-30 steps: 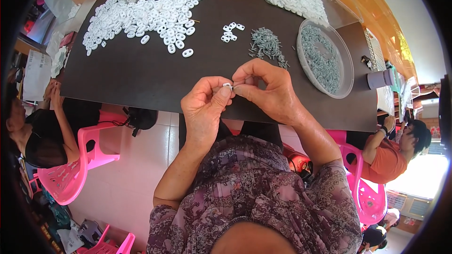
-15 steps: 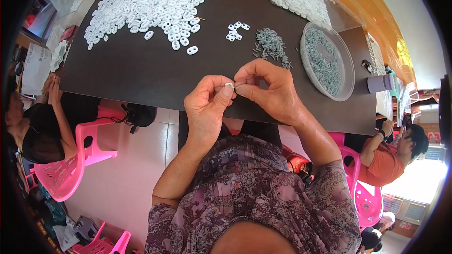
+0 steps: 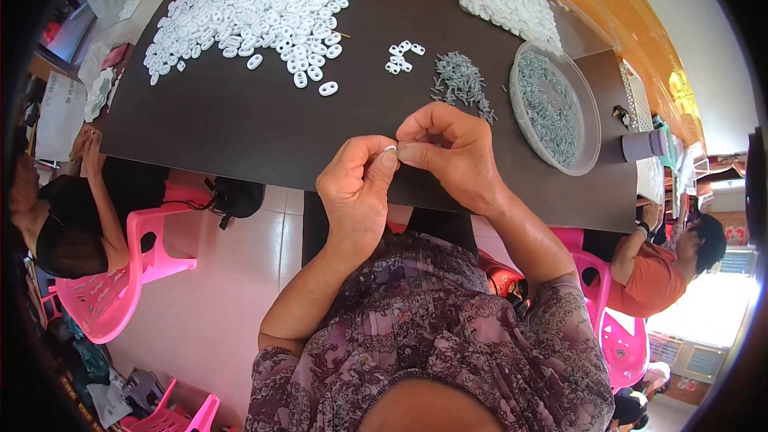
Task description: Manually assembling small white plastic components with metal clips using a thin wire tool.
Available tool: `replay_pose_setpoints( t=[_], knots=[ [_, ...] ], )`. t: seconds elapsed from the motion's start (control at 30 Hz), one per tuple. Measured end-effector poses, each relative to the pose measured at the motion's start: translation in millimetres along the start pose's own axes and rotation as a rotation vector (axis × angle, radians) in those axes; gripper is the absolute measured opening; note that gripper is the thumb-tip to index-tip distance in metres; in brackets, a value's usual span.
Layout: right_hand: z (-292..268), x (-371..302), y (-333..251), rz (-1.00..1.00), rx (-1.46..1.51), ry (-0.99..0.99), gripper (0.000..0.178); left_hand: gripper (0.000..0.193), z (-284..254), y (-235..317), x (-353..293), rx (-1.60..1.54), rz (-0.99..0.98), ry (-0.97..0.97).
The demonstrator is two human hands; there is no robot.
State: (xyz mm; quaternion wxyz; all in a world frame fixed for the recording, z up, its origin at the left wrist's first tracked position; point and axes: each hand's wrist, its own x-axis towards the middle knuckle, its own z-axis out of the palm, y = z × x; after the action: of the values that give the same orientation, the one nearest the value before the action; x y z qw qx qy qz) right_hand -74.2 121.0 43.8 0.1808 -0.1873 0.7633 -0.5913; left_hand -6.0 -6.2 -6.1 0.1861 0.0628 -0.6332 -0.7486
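My left hand [image 3: 354, 188] pinches a small white plastic piece [image 3: 390, 148] between thumb and index finger, just over the table's near edge. My right hand [image 3: 460, 152] meets it there, its thumb and index fingertips pressed together against the piece. Whatever those right fingertips grip is hidden. Beyond my hands lies a small group of white two-hole pieces [image 3: 406, 66]. To its right is a heap of grey screws [image 3: 460, 80]. A large pile of white oval two-hole pieces [image 3: 240, 28] spreads at the far left, with one loose oval piece [image 3: 329, 89] nearer me.
A round clear dish [image 3: 590, 108] of grey screws stands on the right of the dark table [image 3: 240, 128]. Clear bins [image 3: 588, 32] of white pieces line the far side. A grey cup [image 3: 640, 146] is at the right edge. Other people sit on pink chairs [image 3: 120, 304] at both sides.
My fingertips have drawn closer together around the white piece, and less of it shows. The dark tip seen between my hands before is now covered. My left hand shifted slightly right.
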Motion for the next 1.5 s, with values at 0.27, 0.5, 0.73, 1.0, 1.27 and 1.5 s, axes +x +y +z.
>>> replay_pose_setpoints(
  t=[0.27,0.5,0.73,1.0,1.27,1.5],
  knots=[
    [7,5,0,-0.069,0.136,0.043,0.013,0.008,0,13,6,-0.230,-0.175,0.037],
    [19,4,2,-0.167,-0.120,0.134,0.009,0.010,0,8,2,-0.164,-0.114,0.087],
    [13,10,2,-0.149,0.098,0.065,0.010,0.010,-8,9,11,-0.304,-0.209,0.098],
    [15,14,7,-0.141,-0.068,0.006,0.004,0.010,-10,8,11,-0.352,-0.216,0.097],
    [30,18,12,-0.304,-0.248,0.087,0.004,0.010,-8,5,7,-0.356,-0.168,0.135],
    [36,22,13,-0.358,-0.196,0.137,0.007,0.010,-8,0,8,-0.432,-0.130,0.154]
  ],
)
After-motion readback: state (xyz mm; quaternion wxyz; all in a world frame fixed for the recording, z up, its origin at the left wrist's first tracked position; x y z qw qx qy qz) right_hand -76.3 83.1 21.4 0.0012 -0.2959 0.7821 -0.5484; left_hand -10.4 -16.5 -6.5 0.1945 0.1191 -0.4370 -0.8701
